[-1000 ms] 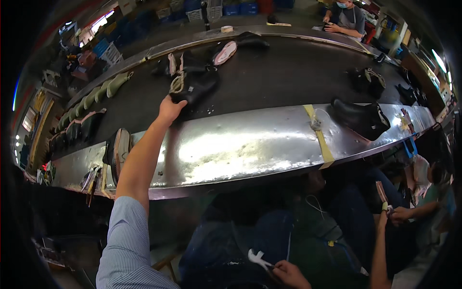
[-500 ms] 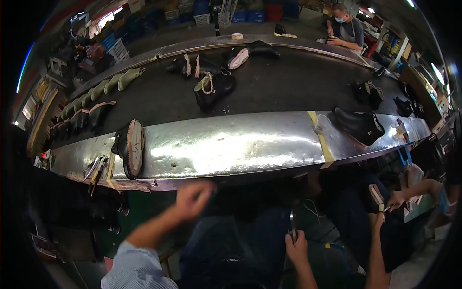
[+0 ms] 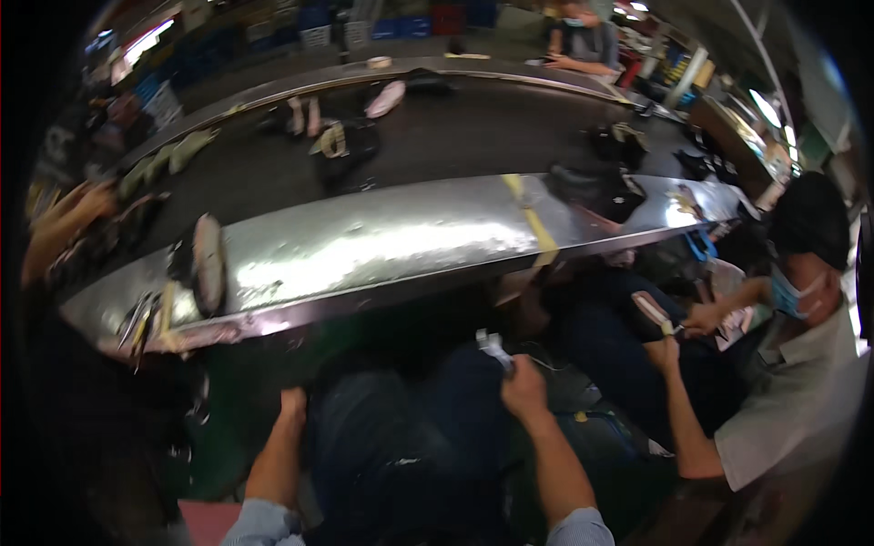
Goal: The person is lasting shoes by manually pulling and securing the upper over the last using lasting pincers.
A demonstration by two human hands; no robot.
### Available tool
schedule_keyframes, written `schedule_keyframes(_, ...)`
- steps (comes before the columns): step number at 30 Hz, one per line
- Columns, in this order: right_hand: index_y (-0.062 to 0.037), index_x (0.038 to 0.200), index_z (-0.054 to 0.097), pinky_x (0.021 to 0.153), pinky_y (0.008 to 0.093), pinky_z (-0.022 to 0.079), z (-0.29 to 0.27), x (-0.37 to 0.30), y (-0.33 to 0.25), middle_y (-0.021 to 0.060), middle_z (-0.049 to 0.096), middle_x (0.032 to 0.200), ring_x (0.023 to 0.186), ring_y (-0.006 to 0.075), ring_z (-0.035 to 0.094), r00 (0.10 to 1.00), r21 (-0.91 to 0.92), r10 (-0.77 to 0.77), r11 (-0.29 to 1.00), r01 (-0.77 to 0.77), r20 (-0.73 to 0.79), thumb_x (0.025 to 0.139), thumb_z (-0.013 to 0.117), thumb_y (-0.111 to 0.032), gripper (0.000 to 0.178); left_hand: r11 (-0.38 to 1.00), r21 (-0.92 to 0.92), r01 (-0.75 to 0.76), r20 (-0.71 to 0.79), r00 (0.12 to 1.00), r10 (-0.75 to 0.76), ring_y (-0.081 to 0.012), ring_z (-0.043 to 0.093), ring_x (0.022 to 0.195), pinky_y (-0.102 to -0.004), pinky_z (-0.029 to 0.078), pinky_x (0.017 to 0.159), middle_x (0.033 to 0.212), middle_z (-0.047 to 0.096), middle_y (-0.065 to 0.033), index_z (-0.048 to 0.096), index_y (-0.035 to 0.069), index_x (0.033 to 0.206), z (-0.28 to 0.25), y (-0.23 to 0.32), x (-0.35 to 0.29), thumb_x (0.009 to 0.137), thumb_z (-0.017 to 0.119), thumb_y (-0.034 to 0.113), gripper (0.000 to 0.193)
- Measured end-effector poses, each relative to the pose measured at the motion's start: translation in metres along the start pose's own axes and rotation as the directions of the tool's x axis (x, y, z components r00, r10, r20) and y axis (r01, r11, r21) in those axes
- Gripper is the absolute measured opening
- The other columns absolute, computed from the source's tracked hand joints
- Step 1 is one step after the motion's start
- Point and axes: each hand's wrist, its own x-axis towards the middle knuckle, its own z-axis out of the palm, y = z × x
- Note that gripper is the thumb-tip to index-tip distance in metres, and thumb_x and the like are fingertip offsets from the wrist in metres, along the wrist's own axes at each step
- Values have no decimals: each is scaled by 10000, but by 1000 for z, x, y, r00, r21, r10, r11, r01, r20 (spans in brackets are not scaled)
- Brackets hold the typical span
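Observation:
My right hand is closed around the dark handle of shiny metal pliers, whose blurred jaws point up and away over my right thigh. Beside my left thigh hangs my left hand, seen edge-on with its fingers hidden, and no object shows in it. In front of it, on the metal ledge, a black shoe with a pale sole lies on its side. A dark boot rests farther right along the ledge.
Past the ledge, a dark belt carries more shoes and several green ones. Hand tools lie at the ledge's left end. Another person's hands reach in at left. Close on my right, a co-worker handles a shoe.
The view has turned right, shifting the bench leftward. My left hand has dropped from near the ledge to beside my thigh. My right hand has risen with the pliers. Another person's hands appear at left.

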Motion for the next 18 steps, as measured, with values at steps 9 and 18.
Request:
schedule_keyframes(9,-15,1059,520,761,490,465,-127,-116,67,242,597,933,901,464,587,987,-98,103,989,-115,-121,840,580,-1,228,822,374,-429,12,889,459,-38,456,578,-226,359,504,727,560,44,582,16,1108,-52,184,-173,936,578,49,175)
schedule_keyframes(18,-1,1057,544,738,477,513,-33,-209,137,213,666,905,826,414,654,941,-234,264,949,-213,213,831,677,-123,289,262,794,-549,157,601,784,-401,496,1244,-426,386,1073,1305,526,-274,462,-65,1323,-53,231,-142,825,737,215,634)
